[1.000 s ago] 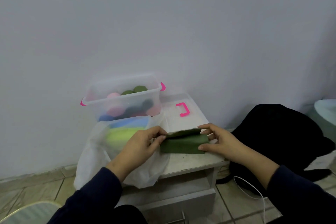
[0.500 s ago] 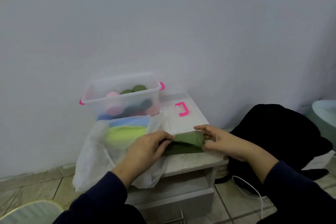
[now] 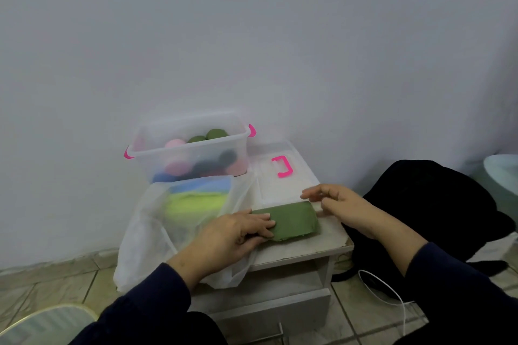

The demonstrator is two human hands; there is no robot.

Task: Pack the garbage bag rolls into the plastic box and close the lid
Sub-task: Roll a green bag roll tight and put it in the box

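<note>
A: Status on the green roll point(image 3: 294, 222)?

B: Flat on the tabletop point(image 3: 302, 248), between both hands. Left hand point(image 3: 238, 235) rests on its near-left end, fingers straight and laid across it, pressing, not gripping. Right hand point(image 3: 340, 203) sits just beyond its far-right corner, fingers relaxed and extended, holding nothing. Can't tell if it touches the roll.

A: How will it handle?

B: My read: light, soft, thin film wound into a flattish slab, not a rigid cylinder. Matte surface, slightly ragged near edge. It'll squash and may unwind if lifted by one layer. Best to pinch across the full thickness at both short ends, or wrap one hand round the middle.

A: Box?

B: Clear plastic box point(image 3: 193, 148), past the left hand, against the wall. Stiff translucent walls, pink latches, open top. Pink, green and dark rolls already inside, rounded ends up. Lid point(image 3: 280, 176) lies flat beyond the right hand, pink handle on it.

A: Anything else?

B: Limp white plastic bag point(image 3: 157, 232) left of the left hand, partly under the wrist, blue and yellow-green stuff showing through.

A: So still packing.

B: Looks so. Lid's off.
</note>
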